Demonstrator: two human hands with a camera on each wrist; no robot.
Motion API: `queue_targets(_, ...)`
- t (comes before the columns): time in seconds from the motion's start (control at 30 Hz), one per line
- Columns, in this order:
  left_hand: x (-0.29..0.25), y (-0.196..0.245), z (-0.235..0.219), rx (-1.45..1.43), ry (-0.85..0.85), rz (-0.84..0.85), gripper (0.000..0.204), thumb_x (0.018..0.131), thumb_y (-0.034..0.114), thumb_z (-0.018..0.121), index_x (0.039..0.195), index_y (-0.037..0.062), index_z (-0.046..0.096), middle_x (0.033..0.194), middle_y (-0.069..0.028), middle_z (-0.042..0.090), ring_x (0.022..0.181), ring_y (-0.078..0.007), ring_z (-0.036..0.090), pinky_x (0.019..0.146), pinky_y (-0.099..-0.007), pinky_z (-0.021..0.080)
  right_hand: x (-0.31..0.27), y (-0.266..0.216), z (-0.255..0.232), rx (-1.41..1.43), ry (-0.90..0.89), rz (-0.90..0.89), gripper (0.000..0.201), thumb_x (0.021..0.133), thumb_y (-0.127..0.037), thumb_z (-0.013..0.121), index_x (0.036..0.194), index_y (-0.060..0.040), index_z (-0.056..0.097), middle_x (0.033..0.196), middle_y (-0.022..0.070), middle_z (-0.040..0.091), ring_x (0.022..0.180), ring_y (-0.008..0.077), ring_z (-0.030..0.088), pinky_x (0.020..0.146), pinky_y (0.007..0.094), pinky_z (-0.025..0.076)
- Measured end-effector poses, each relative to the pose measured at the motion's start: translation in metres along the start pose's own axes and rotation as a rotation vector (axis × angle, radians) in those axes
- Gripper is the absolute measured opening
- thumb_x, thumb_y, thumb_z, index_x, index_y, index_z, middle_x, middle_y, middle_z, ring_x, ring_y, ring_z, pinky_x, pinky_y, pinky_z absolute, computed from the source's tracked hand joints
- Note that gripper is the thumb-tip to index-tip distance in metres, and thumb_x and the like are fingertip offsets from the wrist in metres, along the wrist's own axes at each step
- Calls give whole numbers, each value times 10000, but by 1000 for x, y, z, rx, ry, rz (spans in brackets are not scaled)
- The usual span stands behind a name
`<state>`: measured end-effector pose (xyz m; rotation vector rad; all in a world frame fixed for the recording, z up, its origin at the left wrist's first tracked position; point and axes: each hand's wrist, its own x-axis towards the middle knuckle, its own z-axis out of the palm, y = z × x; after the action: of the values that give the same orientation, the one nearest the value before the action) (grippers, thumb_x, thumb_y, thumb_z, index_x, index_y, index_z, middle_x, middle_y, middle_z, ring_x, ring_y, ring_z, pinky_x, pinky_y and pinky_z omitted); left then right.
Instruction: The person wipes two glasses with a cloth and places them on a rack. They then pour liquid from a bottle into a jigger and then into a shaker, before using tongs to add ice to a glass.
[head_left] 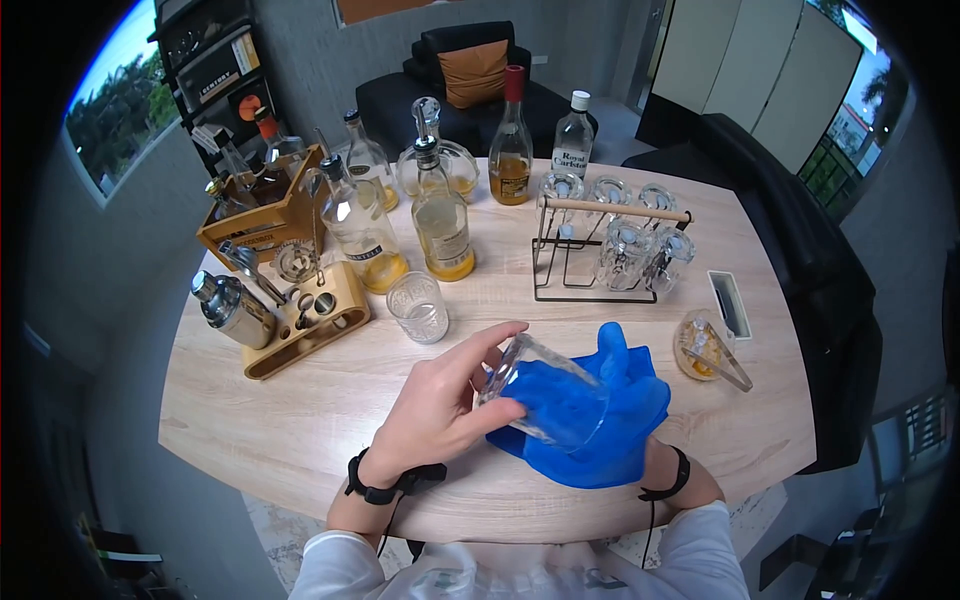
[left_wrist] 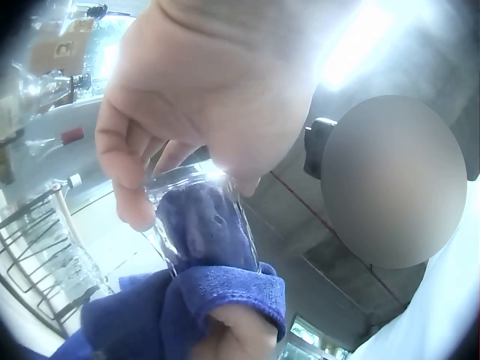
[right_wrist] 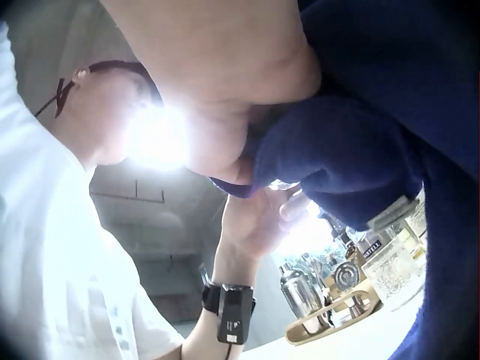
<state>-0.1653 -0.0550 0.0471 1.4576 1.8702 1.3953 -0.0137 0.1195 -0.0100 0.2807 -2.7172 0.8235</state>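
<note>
In the head view my left hand (head_left: 435, 405) grips a clear drinking glass (head_left: 540, 385) around its base end, thumb on the near side and fingers on the far side. The glass lies tilted, its mouth toward the right. A blue cloth (head_left: 590, 460) fills its inside and spreads out past the rim. My right hand (left_wrist: 238, 334) holds that cloth at the mouth, with most of its fingers hidden under the folds. In the right wrist view the dark blue cloth (right_wrist: 337, 157) bunches around the right thumb area.
A cut glass tumbler (head_left: 418, 308) stands just beyond my left hand. Several bottles (head_left: 440, 225) line the back. A wooden bar-tool stand (head_left: 345, 315) with a shaker (head_left: 235, 310) is at left. To the right are a glass rack (head_left: 595, 298) and a small bowl with tongs (head_left: 697, 345).
</note>
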Motion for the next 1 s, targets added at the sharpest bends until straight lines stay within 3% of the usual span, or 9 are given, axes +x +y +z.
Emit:
queue_targets(0.23,2,12,-5,1,-25,81,752,822,294,766,1452,78,415,1258,-157,575,856,-198,612,628,-275,512,10,-11,-18,-113,52,-89,518,907,-258,654,1394,-182,495,1359,-19,565,1261,209,522,1142,551,216)
queue_targets(0.33,3,11,-7,27,-35,154,756,822,264,767,1460,82,405,1352,-172,512,963,-237,616,685,-288,527,8,-8,-27,210,-8,-68,504,902,-211,669,1370,-112,510,1289,28,611,1125,190,611,1055,456,396)
queue_targets(0.37,5,8,-5,68,-25,262,760,823,264,766,1463,83,400,1381,-178,488,1006,-257,610,709,-297,531,4,-7,-34,748,-94,135,528,885,-213,694,1360,-75,509,1245,58,631,1061,173,632,972,391,456)
queue_targets(0.43,6,6,-2,108,-11,369,763,824,265,765,1467,84,395,1411,-184,464,1049,-276,604,732,-306,535,1,-6,-35,1280,-186,352,554,868,-214,718,1350,-38,508,1200,88,651,996,157,653,889,326,515)
queue_targets(0.63,2,14,-3,-90,64,245,823,771,378,802,1451,98,433,1369,-185,498,1012,-274,617,735,-312,532,1,-6,-44,1219,-181,322,719,796,-242,775,1365,56,452,1205,162,643,1002,219,673,812,324,574)
queue_targets(0.73,-3,6,-7,-162,33,75,840,757,443,799,1441,99,450,1231,-158,589,877,-250,635,711,-304,521,10,-23,-37,704,-28,241,531,890,-192,671,1377,-84,489,1229,83,639,1053,191,640,820,397,547)
queue_targets(0.83,-4,7,-5,-148,-52,-110,927,726,610,751,1418,60,470,1086,-86,629,852,-189,608,758,-307,483,2,-6,-7,-224,64,-48,516,931,-278,598,1414,-161,460,1351,51,565,1219,204,542,977,550,441)
queue_targets(0.93,0,6,4,3,45,43,849,747,555,766,1381,56,500,1044,-77,631,862,-186,604,738,-295,471,-1,4,3,-150,-68,-63,506,963,-346,532,1437,-200,434,1423,21,503,1322,156,439,1088,613,266)
queue_targets(1.0,1,9,5,27,68,31,787,756,500,779,1355,61,517,1071,-85,627,899,-192,599,756,-301,468,3,3,2,825,-168,245,572,941,-398,590,1442,-189,410,1396,8,533,1287,161,488,1171,517,151)
